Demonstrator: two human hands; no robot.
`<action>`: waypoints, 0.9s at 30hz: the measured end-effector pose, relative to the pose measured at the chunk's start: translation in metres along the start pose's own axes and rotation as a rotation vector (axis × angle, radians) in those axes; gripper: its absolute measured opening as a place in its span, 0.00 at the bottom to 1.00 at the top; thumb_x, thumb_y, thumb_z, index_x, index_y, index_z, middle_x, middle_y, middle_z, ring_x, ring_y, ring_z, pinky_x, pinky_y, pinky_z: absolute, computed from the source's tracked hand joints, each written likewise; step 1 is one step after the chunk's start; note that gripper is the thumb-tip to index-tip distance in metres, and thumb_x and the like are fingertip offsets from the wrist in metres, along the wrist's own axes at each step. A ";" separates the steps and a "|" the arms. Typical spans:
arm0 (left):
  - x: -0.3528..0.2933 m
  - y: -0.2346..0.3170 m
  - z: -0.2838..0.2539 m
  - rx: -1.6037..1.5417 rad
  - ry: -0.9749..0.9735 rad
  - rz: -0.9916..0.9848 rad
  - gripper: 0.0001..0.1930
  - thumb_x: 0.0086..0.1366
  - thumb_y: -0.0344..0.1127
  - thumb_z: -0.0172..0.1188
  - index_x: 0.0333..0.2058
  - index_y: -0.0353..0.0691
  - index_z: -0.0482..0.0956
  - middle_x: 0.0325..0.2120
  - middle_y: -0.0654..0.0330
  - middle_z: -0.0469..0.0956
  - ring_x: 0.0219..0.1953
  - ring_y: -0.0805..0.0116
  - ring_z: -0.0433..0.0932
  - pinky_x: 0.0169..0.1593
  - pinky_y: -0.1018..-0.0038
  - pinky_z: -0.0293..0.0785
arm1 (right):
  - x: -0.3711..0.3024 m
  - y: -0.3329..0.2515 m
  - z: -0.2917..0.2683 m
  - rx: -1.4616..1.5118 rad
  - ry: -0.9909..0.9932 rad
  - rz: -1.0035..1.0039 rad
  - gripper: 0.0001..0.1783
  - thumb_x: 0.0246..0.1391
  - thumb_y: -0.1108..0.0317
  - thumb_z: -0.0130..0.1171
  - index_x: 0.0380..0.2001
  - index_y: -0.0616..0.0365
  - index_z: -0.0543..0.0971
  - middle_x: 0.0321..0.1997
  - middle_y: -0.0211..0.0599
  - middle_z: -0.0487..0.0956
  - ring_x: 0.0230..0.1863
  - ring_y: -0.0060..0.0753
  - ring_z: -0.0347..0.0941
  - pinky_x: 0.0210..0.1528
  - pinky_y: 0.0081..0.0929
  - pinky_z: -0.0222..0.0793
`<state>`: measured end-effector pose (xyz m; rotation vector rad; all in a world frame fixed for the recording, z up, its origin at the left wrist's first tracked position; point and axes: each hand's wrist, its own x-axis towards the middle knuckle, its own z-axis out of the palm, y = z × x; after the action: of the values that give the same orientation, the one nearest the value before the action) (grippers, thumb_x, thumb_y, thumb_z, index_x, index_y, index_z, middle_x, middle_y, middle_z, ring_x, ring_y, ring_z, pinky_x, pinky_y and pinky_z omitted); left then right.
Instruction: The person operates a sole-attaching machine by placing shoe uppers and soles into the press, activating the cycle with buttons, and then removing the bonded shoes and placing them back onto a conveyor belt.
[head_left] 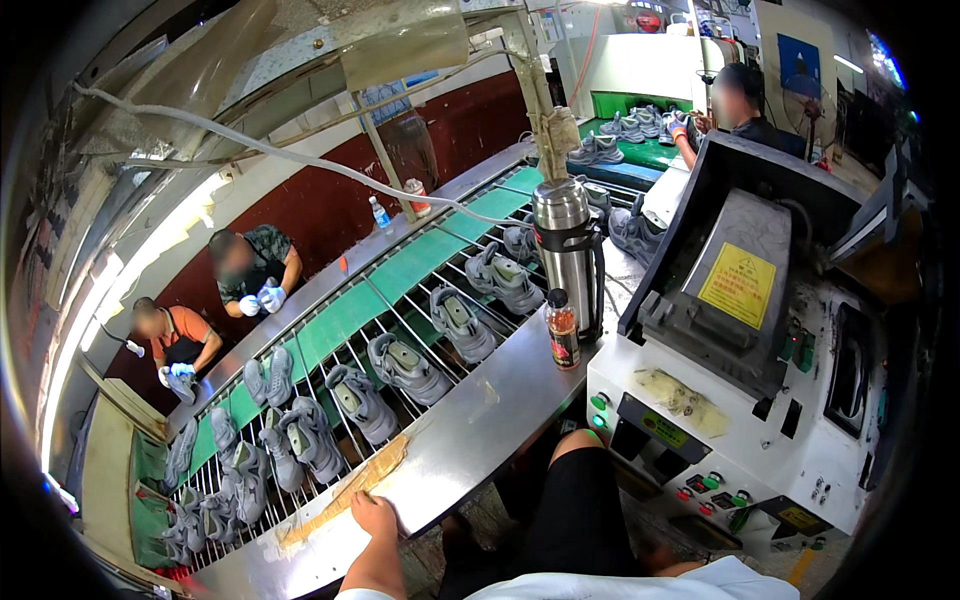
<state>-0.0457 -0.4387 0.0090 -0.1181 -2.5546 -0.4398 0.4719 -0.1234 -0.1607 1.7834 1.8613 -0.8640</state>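
My left hand (375, 515) rests on the steel ledge (480, 420) at the near side of a conveyor rack, beside a torn strip of brown tape (350, 485). Its fingers look curled in; whatever they may hold is hidden. My right hand is out of view. Beyond the ledge, grey sneakers stand in rows on the rack's metal rods; the nearest to my left hand are a sneaker (362, 405) and a pair (312, 440) to its left. A green belt (350, 315) runs along behind them.
A steel thermos (566, 250) and a small bottle with a dark label (562, 335) stand at the ledge's right end. A white machine (720, 440) with buttons is at my right. Two people (255, 270) (180, 340) work across the belt, another person (745, 105) at the far right.
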 end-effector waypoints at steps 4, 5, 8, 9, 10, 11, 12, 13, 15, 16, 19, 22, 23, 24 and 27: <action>0.004 0.018 -0.011 0.020 -0.038 -0.054 0.13 0.50 0.29 0.58 0.36 0.32 0.74 0.40 0.46 0.74 0.45 0.47 0.71 0.50 0.58 0.66 | 0.000 -0.004 -0.001 -0.020 0.009 0.007 0.27 0.44 0.44 0.56 0.36 0.56 0.83 0.41 0.50 0.80 0.46 0.53 0.76 0.47 0.46 0.71; 0.004 0.023 -0.012 0.022 -0.056 -0.066 0.13 0.49 0.29 0.58 0.35 0.32 0.74 0.39 0.46 0.74 0.44 0.47 0.71 0.50 0.58 0.66 | 0.001 -0.003 -0.001 -0.026 0.015 0.014 0.27 0.44 0.44 0.56 0.36 0.57 0.83 0.41 0.50 0.80 0.46 0.53 0.76 0.47 0.46 0.71; 0.004 0.016 -0.012 0.040 -0.006 -0.043 0.13 0.48 0.30 0.58 0.35 0.33 0.75 0.38 0.47 0.74 0.43 0.48 0.72 0.48 0.58 0.67 | 0.000 -0.007 0.000 -0.045 0.012 0.002 0.26 0.45 0.45 0.55 0.36 0.57 0.82 0.41 0.50 0.80 0.45 0.53 0.76 0.47 0.46 0.71; 0.004 0.012 -0.010 0.047 0.007 -0.030 0.13 0.48 0.30 0.58 0.34 0.33 0.75 0.38 0.48 0.74 0.43 0.48 0.72 0.48 0.57 0.67 | 0.000 -0.007 0.001 -0.047 0.013 -0.001 0.26 0.45 0.45 0.55 0.36 0.57 0.82 0.41 0.51 0.80 0.45 0.53 0.76 0.47 0.46 0.71; 0.003 0.009 -0.009 0.053 0.012 -0.033 0.13 0.48 0.30 0.58 0.34 0.33 0.75 0.38 0.48 0.74 0.43 0.48 0.72 0.48 0.58 0.67 | 0.000 -0.007 0.000 -0.055 0.015 -0.001 0.26 0.45 0.45 0.55 0.35 0.57 0.82 0.41 0.51 0.80 0.45 0.53 0.76 0.47 0.46 0.71; 0.002 0.006 -0.008 0.058 0.018 -0.036 0.13 0.48 0.30 0.58 0.34 0.33 0.75 0.38 0.48 0.74 0.43 0.48 0.71 0.48 0.58 0.67 | 0.000 -0.008 0.001 -0.058 0.014 -0.002 0.26 0.45 0.45 0.55 0.35 0.57 0.82 0.41 0.51 0.80 0.45 0.53 0.76 0.47 0.46 0.71; 0.003 0.008 -0.007 0.060 0.022 -0.035 0.13 0.48 0.30 0.58 0.35 0.33 0.75 0.38 0.48 0.74 0.44 0.49 0.71 0.48 0.58 0.67 | 0.000 -0.008 0.002 -0.061 0.014 0.000 0.26 0.45 0.46 0.55 0.35 0.57 0.82 0.40 0.51 0.80 0.45 0.53 0.76 0.47 0.46 0.71; 0.003 0.011 -0.008 0.069 -0.016 -0.076 0.13 0.48 0.30 0.58 0.35 0.34 0.75 0.39 0.49 0.74 0.45 0.49 0.71 0.50 0.58 0.66 | 0.000 -0.009 0.003 -0.067 0.014 0.001 0.25 0.46 0.46 0.55 0.35 0.57 0.82 0.40 0.51 0.80 0.45 0.53 0.76 0.47 0.46 0.71; 0.002 0.012 -0.009 0.061 -0.006 -0.069 0.13 0.48 0.30 0.58 0.35 0.35 0.75 0.40 0.49 0.74 0.46 0.50 0.71 0.50 0.59 0.65 | 0.001 -0.012 0.002 -0.072 0.016 0.004 0.25 0.46 0.46 0.55 0.35 0.57 0.82 0.40 0.51 0.80 0.45 0.53 0.76 0.46 0.46 0.71; 0.001 0.011 -0.009 0.057 0.000 -0.069 0.13 0.48 0.30 0.58 0.35 0.35 0.75 0.40 0.50 0.74 0.46 0.50 0.70 0.50 0.59 0.65 | 0.001 -0.013 0.002 -0.082 0.018 -0.002 0.25 0.46 0.47 0.54 0.35 0.57 0.82 0.40 0.51 0.80 0.45 0.53 0.76 0.46 0.46 0.71; 0.002 0.010 -0.010 0.056 -0.005 -0.080 0.13 0.48 0.30 0.58 0.35 0.36 0.74 0.39 0.50 0.74 0.46 0.50 0.70 0.50 0.59 0.65 | 0.003 -0.015 0.001 -0.092 0.016 -0.004 0.24 0.47 0.47 0.54 0.35 0.57 0.82 0.40 0.51 0.80 0.44 0.52 0.76 0.46 0.46 0.71; 0.003 0.014 -0.014 0.050 -0.018 -0.078 0.12 0.48 0.30 0.58 0.34 0.36 0.74 0.39 0.50 0.74 0.45 0.50 0.70 0.49 0.58 0.65 | 0.006 -0.015 -0.002 -0.100 0.020 -0.004 0.24 0.47 0.48 0.54 0.35 0.58 0.82 0.40 0.51 0.80 0.44 0.52 0.76 0.46 0.46 0.71; 0.004 0.016 -0.015 0.045 -0.026 -0.076 0.12 0.48 0.30 0.58 0.34 0.36 0.74 0.39 0.49 0.74 0.44 0.49 0.71 0.49 0.58 0.65 | 0.006 -0.015 -0.002 -0.101 0.021 -0.004 0.24 0.47 0.48 0.54 0.35 0.58 0.82 0.40 0.51 0.80 0.44 0.52 0.76 0.46 0.46 0.71; 0.004 0.015 -0.016 0.045 -0.020 -0.073 0.12 0.47 0.30 0.58 0.34 0.36 0.74 0.39 0.49 0.74 0.44 0.49 0.71 0.48 0.58 0.65 | 0.006 -0.015 -0.002 -0.104 0.021 -0.006 0.24 0.47 0.48 0.54 0.35 0.58 0.82 0.39 0.51 0.80 0.44 0.52 0.76 0.46 0.46 0.71; 0.003 0.013 -0.016 0.045 -0.001 -0.062 0.12 0.47 0.30 0.58 0.33 0.36 0.74 0.38 0.49 0.74 0.43 0.49 0.71 0.48 0.57 0.65 | 0.007 -0.013 -0.004 -0.114 0.020 -0.009 0.23 0.48 0.49 0.53 0.35 0.58 0.81 0.39 0.51 0.79 0.44 0.52 0.76 0.46 0.46 0.71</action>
<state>-0.0384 -0.4313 0.0275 -0.0222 -2.5732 -0.4056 0.4587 -0.1157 -0.1604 1.7219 1.8933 -0.7307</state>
